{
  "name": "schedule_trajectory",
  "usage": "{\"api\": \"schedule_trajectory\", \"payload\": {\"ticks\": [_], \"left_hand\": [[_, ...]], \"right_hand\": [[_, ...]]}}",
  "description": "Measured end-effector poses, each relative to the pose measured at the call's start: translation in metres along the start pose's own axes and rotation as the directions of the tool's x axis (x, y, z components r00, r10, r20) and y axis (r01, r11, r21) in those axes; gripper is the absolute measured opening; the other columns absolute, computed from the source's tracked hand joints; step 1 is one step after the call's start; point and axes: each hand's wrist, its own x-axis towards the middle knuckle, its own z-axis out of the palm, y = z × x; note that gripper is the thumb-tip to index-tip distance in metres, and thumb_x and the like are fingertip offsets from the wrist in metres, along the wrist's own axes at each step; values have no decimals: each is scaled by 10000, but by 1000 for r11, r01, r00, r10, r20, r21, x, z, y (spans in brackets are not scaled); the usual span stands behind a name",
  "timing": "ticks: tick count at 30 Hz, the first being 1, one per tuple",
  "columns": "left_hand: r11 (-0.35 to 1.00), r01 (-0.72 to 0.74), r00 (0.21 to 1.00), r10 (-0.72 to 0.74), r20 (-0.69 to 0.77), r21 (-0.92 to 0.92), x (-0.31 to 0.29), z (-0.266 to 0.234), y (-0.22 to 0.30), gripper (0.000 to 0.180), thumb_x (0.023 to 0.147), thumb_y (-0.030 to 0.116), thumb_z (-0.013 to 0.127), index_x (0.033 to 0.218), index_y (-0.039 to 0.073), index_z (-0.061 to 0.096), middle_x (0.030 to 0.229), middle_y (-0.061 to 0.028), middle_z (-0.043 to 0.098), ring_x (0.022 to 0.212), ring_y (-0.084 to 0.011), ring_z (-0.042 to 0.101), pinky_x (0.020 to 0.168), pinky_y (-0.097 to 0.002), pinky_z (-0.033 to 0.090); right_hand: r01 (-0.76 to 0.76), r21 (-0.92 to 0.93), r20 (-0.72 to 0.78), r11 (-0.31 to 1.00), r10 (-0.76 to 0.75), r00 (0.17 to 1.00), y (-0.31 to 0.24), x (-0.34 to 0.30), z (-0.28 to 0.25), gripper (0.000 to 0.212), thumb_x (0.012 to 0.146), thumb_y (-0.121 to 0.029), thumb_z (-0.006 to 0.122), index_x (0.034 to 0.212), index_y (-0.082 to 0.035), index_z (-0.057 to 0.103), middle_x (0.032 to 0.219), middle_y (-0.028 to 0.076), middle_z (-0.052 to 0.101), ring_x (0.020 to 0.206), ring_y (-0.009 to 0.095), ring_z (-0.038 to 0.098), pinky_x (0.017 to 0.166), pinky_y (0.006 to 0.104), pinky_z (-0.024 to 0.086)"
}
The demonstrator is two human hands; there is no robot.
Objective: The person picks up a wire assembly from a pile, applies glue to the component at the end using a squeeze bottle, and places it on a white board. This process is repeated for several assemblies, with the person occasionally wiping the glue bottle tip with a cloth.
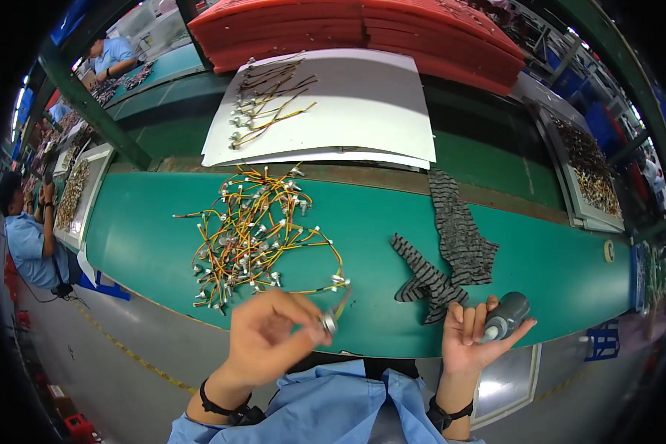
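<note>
My left hand (268, 339) is closed in a pinch on a small round metal part with wires (328, 323), held over the table's near edge. Red and yellow wires run up from that part to white connectors (338, 280). In my right hand (466, 342) lies a dark grey squeeze bottle (510, 311), its pale nozzle tilted down toward the left and my fingers curled about it. Left of centre, a tangled pile of wired metal parts (255, 229) spreads over the green table (370, 222). Two striped grey fabric sleeves (462, 233) lie just beyond my right hand.
White sheets (370, 103) beyond the table carry a row of wired parts (251, 111). Stacked red foam (288, 37) stands behind them. Trays of parts sit at right (588, 170) and left (74, 192). A tape roll (609, 251) is near the right edge. Co-workers sit at left.
</note>
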Motion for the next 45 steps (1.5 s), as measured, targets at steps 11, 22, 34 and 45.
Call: {"api": "schedule_trajectory", "payload": {"ticks": [11, 22, 34, 45], "left_hand": [[742, -119, 972, 223, -76, 659, 24, -9, 8, 172, 849, -76, 588, 1009, -65, 649, 857, -136, 661, 736, -185, 649, 669, -294, 535], [948, -219, 904, 287, -318, 233, 40, -23, 43, 256, 892, 6, 563, 1142, -45, 592, 826, -96, 649, 710, -173, 633, 659, -276, 525], [699, 447, 780, -610, -138, -559, 0, 75, -87, 273, 946, 48, 522, 1202, -45, 544, 913, -124, 650, 802, -207, 653, 729, -323, 538], [629, 683, 729, -625, 279, -372, -26, 84, -105, 198, 888, 2, 579, 1080, -43, 592, 914, -138, 639, 766, -214, 629, 666, -337, 506]], "right_hand": [[20, -178, -86, 984, -36, 996, 6, -6, -13, 742, 811, -807, 365, 886, -93, 550, 498, 13, 365, 442, 147, 291, 624, 300, 326], [91, -203, 47, 975, -83, 995, 9, -11, -19, 727, 823, -801, 347, 909, -98, 513, 508, 2, 363, 451, 143, 340, 828, 413, 405], [292, -243, 554, 925, -115, 825, 24, -12, 12, 780, 745, -868, 359, 901, -109, 453, 484, 15, 412, 471, 153, 426, 943, 523, 363], [19, -302, 481, 953, 135, 866, 6, -2, 1, 858, 718, -920, 227, 875, -101, 431, 473, 7, 376, 456, 133, 307, 556, 298, 249]]}}
